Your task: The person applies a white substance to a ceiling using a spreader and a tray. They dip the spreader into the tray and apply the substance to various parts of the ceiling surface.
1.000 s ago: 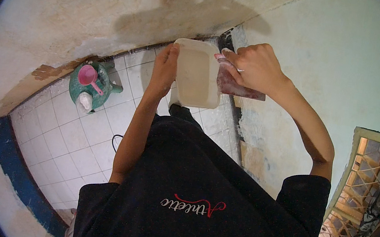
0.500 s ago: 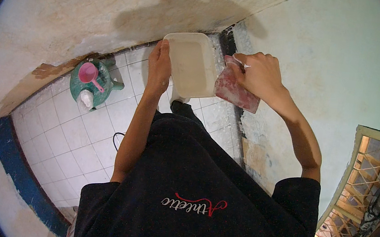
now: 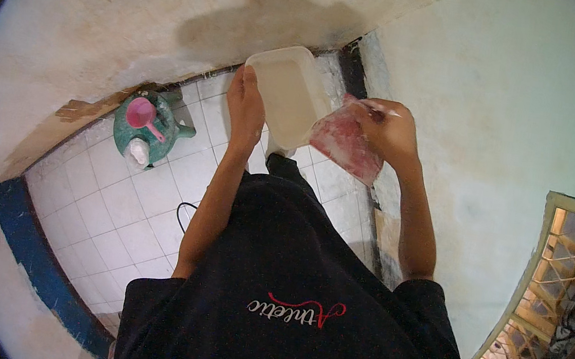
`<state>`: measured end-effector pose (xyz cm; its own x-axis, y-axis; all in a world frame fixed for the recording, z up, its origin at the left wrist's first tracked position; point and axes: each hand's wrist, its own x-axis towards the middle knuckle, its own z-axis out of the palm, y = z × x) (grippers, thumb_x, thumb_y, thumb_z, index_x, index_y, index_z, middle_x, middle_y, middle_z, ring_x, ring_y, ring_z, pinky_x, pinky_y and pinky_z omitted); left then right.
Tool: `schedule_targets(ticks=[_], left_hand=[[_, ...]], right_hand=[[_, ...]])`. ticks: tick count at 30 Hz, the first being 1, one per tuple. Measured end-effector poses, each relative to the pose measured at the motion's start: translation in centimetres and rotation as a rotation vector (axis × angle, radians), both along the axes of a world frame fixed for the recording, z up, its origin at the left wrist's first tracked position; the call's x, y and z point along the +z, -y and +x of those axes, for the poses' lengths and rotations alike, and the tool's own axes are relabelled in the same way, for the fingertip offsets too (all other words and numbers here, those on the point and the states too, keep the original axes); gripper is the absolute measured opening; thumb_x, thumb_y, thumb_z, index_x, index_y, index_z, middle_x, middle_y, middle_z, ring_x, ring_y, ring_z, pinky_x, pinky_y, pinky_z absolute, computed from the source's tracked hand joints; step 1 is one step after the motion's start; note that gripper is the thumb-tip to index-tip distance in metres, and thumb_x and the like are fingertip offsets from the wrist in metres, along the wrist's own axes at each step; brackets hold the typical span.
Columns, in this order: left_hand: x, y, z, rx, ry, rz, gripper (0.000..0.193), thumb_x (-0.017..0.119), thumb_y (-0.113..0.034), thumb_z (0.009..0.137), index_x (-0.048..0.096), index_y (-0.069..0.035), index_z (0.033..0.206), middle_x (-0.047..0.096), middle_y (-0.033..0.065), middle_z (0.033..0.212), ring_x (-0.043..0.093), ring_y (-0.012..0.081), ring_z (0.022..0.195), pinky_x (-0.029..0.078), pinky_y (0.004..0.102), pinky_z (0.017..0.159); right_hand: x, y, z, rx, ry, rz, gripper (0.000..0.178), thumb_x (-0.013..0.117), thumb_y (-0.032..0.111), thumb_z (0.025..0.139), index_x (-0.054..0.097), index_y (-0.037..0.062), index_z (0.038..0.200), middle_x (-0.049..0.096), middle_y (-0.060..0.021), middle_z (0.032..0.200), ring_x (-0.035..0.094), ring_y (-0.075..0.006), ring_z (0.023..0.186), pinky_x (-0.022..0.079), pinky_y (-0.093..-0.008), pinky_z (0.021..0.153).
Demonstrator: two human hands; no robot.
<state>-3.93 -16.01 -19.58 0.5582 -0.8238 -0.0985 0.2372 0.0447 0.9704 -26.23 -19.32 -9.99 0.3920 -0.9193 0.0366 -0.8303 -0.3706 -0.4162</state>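
Note:
My left hand [image 3: 246, 110] grips the left side of a pale, rectangular plastic tub [image 3: 285, 99], with the thumb at its rim. The tub hangs in front of me above the tiled floor. To its right, my right hand [image 3: 390, 131] is closed on a flat red scraper [image 3: 347, 142] smeared with whitish paste. One corner of the scraper's blade is close to the tub's lower right rim; I cannot tell whether they touch. White residue marks my right thumb or finger.
On the white tiled floor [image 3: 112, 211], at the left, a green plastic stool [image 3: 121, 137] bears a pink dipper [image 3: 141, 113] and a white lump or bag [image 3: 137, 151]. Patchy walls meet at the corner ahead. A window with a lattice [image 3: 542, 286] is at the right.
My right hand has come down and slightly left with the scraper, which now shows more of its face. The tub stays in my left hand, almost in the same place.

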Motion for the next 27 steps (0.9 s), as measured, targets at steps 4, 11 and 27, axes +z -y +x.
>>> schedule_targets(ticks=[4,11,27], left_hand=[[1.1,-0.6,-0.2,-0.04,0.025,0.0,0.041,0.037,-0.03,0.103,0.057,0.004,0.116,0.063,0.012,0.104,0.058,0.0171,0.093,0.045,0.0304,0.084],[3.0,-1.3,-1.0,-0.272,-0.282,0.011,0.046,0.033,-0.033,0.103,0.057,0.004,0.117,0.063,0.013,0.107,0.059,0.0185,0.098,0.046,0.0313,0.087],[3.9,-1.8,0.8,-0.399,-0.327,0.081,0.054,0.03,-0.044,0.102,0.053,0.0,0.122,0.062,0.0139,0.113,0.061,0.0209,0.098,0.049,0.0335,0.087]], right_hand=[[1.9,-0.2,-2.2,-0.153,0.381,0.116,0.024,0.066,0.019,0.086,0.063,-0.0033,0.077,0.057,-0.014,0.063,0.052,-0.0158,0.058,0.042,-0.0303,0.056],[6.4,-3.1,-1.3,-0.069,0.453,-0.267,0.012,0.056,-0.005,0.083,0.064,-0.0008,0.091,0.069,-0.014,0.084,0.068,-0.0207,0.078,0.052,-0.0292,0.072],[4.9,-2.9,-4.2,0.713,-0.047,-0.649,0.024,0.065,-0.001,0.069,0.066,-0.0036,0.092,0.068,-0.0175,0.105,0.065,-0.0318,0.103,0.053,-0.0452,0.092]])
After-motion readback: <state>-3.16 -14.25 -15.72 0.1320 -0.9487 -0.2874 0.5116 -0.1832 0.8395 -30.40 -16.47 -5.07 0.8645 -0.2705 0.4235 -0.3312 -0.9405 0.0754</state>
